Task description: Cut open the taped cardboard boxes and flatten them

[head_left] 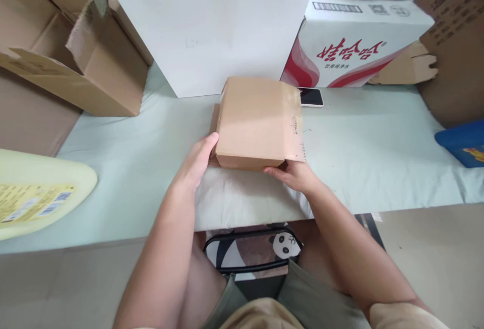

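Observation:
A brown cardboard box [251, 122] rests on or just above the pale green cloth, in front of the large white box. Its right side ends in a ragged flap with torn edges. My left hand [196, 160] grips the box's left side, thumb on the near left edge, other fingers hidden behind it. With my right hand [295, 174] I hold the near right corner; the thumb presses along the front face and the fingers go under the flap. What lies inside the box is hidden.
A white box [215, 42] and a white-and-red carton [351, 42] stand behind. Opened cardboard boxes [109, 67] are at the left, a yellow bottle [45, 193] at near left. A phone [312, 97] lies behind the flap; a blue container [463, 142] sits at right.

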Motion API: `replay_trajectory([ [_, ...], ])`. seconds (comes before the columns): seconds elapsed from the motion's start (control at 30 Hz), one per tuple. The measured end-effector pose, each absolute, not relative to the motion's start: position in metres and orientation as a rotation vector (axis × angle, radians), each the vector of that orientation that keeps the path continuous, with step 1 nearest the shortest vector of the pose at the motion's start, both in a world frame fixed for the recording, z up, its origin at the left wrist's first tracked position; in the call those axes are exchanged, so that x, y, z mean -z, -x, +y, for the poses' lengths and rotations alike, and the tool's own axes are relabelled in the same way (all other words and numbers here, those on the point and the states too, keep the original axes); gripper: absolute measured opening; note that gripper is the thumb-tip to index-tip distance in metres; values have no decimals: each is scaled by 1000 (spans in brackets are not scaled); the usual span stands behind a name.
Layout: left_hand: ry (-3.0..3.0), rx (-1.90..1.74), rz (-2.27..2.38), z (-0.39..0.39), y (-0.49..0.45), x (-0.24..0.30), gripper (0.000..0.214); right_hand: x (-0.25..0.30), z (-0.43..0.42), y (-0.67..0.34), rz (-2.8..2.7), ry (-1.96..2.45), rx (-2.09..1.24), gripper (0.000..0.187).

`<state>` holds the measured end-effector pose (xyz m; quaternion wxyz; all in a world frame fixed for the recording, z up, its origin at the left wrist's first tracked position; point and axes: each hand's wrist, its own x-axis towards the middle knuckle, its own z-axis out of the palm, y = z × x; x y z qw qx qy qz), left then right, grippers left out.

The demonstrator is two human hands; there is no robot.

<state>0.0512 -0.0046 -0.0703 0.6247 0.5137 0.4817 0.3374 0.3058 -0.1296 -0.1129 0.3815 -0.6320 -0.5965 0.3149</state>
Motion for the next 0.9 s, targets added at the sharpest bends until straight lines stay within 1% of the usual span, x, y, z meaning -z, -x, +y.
replay_trajectory([
  [0.07, -1134, -821, 1061, -6, -53, 65, 50, 112, -129, -306, -1511, 1637, -758, 69],
  [0.2, -1073, -1071, 1015, -7, -56, 56, 37, 106, -126, -306, -1477, 1684, -690, 69],
  [0.3, -1013, -1184, 939, -8, -59, 56, 30, 101, -123, -302, -1436, 1780, -714, 72],
  [0.4, -981, -1177, 849, -10, -59, 59, 33, 96, -121, -298, -1385, 1831, -739, 68],
  [0.5, -1016, -1079, 868, -10, -58, 62, 43, 94, -120, -296, -1347, 1811, -721, 61],
  [0.57, -1042, -1036, 894, -9, -57, 64, 48, 94, -119, -295, -1316, 1820, -671, 60],
  [0.63, -1047, -1042, 910, -8, -58, 64, 46, 95, -118, -295, -1256, 1836, -552, 65],
  [0.7, -1034, -1083, 948, -7, -59, 62, 38, 92, -118, -296, -1155, 1855, -381, 71],
  [0.73, -1023, -1107, 978, -7, -59, 60, 34, 90, -118, -297, -1100, 1859, -309, 70],
  [0.8, -995, -1147, 1052, -6, -58, 55, 28, 85, -121, -299, -1025, 1818, -246, 57],
  [0.87, -982, -1127, 1106, -5, -55, 48, 28, 81, -124, -303, -1014, 1708, -321, 41],
  [0.9, -987, -1089, 1111, -6, -53, 44, 29, 81, -125, -304, -1012, 1653, -384, 41],
])
